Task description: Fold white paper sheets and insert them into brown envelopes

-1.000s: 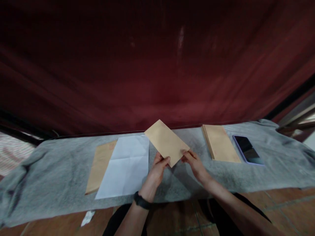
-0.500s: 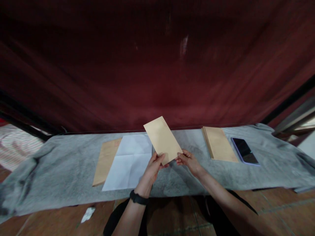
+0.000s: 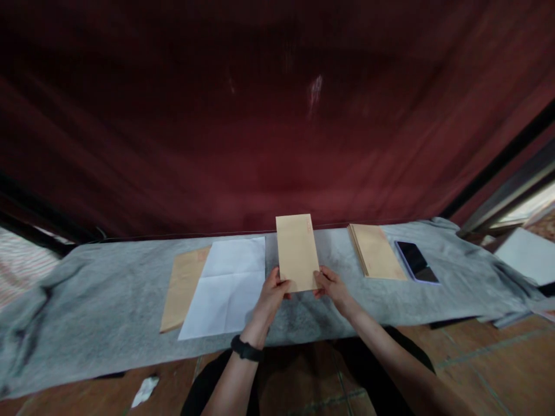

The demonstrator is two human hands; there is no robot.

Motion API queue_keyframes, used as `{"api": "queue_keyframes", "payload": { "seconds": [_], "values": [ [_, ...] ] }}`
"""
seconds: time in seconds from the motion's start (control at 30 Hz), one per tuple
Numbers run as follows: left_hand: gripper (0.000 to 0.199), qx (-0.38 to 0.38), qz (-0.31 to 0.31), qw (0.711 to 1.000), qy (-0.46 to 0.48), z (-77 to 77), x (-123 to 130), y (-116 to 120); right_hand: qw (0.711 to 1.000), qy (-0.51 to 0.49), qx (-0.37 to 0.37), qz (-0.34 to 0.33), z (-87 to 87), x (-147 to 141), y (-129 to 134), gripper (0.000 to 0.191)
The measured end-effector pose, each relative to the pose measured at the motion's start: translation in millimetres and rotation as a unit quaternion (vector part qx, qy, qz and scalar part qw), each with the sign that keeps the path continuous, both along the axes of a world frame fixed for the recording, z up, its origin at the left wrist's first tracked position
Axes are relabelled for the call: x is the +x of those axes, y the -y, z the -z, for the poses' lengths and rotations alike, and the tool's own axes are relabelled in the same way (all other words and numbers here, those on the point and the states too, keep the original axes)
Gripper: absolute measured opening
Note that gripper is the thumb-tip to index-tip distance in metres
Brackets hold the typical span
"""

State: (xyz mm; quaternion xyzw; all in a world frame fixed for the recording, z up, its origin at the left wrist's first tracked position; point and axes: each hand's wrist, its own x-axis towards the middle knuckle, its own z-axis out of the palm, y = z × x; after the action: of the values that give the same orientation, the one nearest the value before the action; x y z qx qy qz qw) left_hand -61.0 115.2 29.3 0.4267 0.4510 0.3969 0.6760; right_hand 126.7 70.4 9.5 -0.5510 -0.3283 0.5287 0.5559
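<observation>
A tan paper envelope [image 3: 297,249] with small red print at its upper right corner is held up between my two hands. My left hand [image 3: 273,292] pinches its lower left corner, thumb on the front. At the lower right corner, my right hand [image 3: 332,286] grips it the same way; the other fingers are behind the paper. Left of my hands lies a creased white sheet of paper [image 3: 228,283], partly covering another tan envelope [image 3: 180,289]. A small stack of tan envelopes [image 3: 377,251] lies to the right.
Beside the stack rests a phone [image 3: 417,263] with a purple edge. Everything lies on a grey cloth [image 3: 104,306] spread along a narrow surface. A dark red sheet [image 3: 269,133] rises behind it. On the tiled floor is a crumpled white scrap [image 3: 145,391].
The envelope in my hands has turned from a leftward tilt to nearly upright. My right hand now grips its lower right corner more firmly. The view has shifted slightly.
</observation>
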Motion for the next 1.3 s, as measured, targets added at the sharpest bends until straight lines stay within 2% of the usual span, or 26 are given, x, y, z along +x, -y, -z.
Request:
{"api": "queue_keyframes", "payload": {
  "seconds": [0.13,0.3,0.53,0.77,0.87,0.97,1.07,1.17,1.3],
  "values": [
    [0.042,-0.006,-0.011,1.0,-0.009,3.6,-2.3,0.0,1.0,-0.023,-0.004,0.01,5.6,-4.5,3.8,0.034],
    [0.039,-0.016,0.044,0.999,-0.005,7.1,-2.8,4.1,0.998,-0.018,0.007,0.057,7.7,-1.2,-0.1,0.032],
    [0.04,-0.048,0.091,0.995,-0.015,11.5,4.8,5.3,0.992,0.001,0.03,0.119,0.2,13.5,-13.4,0.03],
    [0.036,-0.094,0.129,0.987,-0.007,12.8,12.6,4.6,0.992,-0.043,0.018,0.115,-6.6,25.1,-25.1,0.033],
    [0.036,-0.089,0.11,0.99,0.005,13.6,16.7,1.7,0.993,-0.036,0.016,0.115,-5.9,28.7,-27.9,0.034],
    [0.04,-0.066,0.048,0.996,0.04,13.7,19.5,-6.4,0.993,-0.031,0.009,0.113,-2.8,29.2,-25.9,0.033],
    [0.045,-0.045,0.0,0.998,0.051,12.7,20.8,-15.6,0.996,-0.061,-0.019,0.066,2.3,23.8,-18.3,0.033],
    [0.046,-0.037,-0.008,0.998,0.052,11.9,22.5,-19.0,0.994,-0.107,-0.033,0.015,7.4,15.9,-9.1,0.036],
    [0.045,-0.04,0.002,0.997,0.063,11.1,25.5,-15.4,0.991,-0.13,-0.028,0.029,10.1,12.5,-3.8,0.037]
  ]
}}
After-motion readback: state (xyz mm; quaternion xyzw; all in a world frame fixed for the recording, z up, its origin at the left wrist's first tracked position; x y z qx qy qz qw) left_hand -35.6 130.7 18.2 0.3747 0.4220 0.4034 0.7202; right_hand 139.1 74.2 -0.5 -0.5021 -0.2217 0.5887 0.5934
